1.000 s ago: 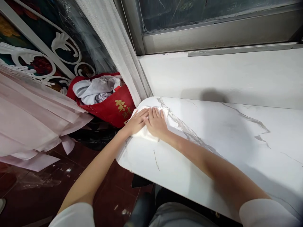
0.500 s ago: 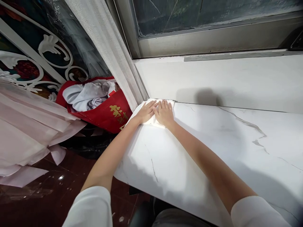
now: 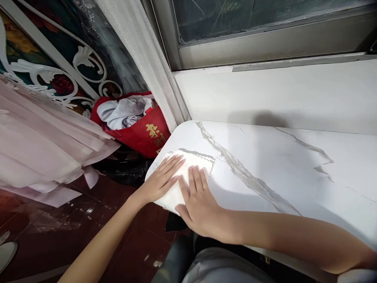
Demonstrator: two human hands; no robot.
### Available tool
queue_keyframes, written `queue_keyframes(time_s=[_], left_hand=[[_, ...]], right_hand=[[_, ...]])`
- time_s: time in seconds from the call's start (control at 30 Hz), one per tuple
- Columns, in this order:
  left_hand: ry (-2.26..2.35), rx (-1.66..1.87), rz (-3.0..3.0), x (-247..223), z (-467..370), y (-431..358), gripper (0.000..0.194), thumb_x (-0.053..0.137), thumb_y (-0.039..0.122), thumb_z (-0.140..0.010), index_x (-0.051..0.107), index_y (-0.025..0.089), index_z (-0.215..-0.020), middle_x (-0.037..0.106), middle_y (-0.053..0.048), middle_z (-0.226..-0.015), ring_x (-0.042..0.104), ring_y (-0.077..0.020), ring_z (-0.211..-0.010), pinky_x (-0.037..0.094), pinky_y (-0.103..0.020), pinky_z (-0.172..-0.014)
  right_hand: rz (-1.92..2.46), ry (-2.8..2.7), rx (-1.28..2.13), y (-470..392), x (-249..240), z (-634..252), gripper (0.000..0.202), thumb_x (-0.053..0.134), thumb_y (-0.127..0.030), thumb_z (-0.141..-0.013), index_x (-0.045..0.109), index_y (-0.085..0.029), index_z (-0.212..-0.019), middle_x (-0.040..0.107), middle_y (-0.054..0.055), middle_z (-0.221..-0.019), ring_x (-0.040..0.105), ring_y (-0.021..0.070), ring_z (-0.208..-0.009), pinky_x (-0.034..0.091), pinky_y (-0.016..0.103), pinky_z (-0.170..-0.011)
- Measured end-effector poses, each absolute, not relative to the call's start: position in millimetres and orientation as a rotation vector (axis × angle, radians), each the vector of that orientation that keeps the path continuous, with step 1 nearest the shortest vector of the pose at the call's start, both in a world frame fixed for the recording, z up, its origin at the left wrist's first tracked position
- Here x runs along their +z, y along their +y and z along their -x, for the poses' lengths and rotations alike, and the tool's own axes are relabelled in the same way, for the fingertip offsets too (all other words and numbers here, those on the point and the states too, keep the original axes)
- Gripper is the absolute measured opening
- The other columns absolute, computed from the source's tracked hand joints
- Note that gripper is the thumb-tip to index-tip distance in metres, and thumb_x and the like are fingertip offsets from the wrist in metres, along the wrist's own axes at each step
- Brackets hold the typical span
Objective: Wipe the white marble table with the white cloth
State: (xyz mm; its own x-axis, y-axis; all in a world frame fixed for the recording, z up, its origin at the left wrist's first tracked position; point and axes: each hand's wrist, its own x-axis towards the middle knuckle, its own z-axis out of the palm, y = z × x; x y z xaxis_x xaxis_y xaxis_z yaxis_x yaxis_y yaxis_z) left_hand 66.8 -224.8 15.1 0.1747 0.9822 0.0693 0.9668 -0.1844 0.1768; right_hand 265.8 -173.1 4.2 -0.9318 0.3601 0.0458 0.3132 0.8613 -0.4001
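Cloth: I see a white cloth (image 3: 193, 163) lying flat near the rounded corner of the marble table (image 3: 279, 165).
Left hand: my left hand (image 3: 159, 181) presses flat on the cloth's left part, fingers spread.
Right hand: my right hand (image 3: 200, 206) lies flat on its near edge, just beside the left.
Beside table: a red bag (image 3: 141, 131) with grey fabric, a white curtain (image 3: 147, 59), pink fabric (image 3: 44, 145).

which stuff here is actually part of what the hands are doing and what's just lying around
In use:
left hand, flat on the white cloth
right hand, flat on the same cloth
marble-look tabletop, under the cloth

Lying about:
red bag with grey clothes inside
pink fabric
curtain
window frame
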Motion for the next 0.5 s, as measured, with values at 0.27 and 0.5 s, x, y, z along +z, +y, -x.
queue_keyframes(time_s=[0.27,0.5], left_hand=[[2.154,0.238,-2.229,2,-67,-210,0.052,0.018,0.034,-0.102,0.020,0.019,-0.152,0.026,-0.007,-0.156,0.018,-0.0186,-0.145,0.015,-0.046,-0.118],[2.211,0.272,-2.249,-13,-33,-123,0.054,0.018,0.029,-0.098,0.030,0.010,-0.147,0.028,-0.013,-0.154,0.020,-0.0199,-0.144,0.013,-0.045,-0.118]], right_hand=[[0.652,-2.875,0.656,-142,8,-234,0.070,0.027,-0.041,-0.097,0.020,0.005,-0.148,0.009,0.026,-0.155,-0.002,0.0383,-0.143,0.006,0.055,-0.115],[0.869,-2.654,0.382,-57,-11,-170,0.060,0.028,-0.026,-0.094,0.029,0.006,-0.145,0.024,0.022,-0.154,0.016,0.0295,-0.144,0.007,0.048,-0.116]])
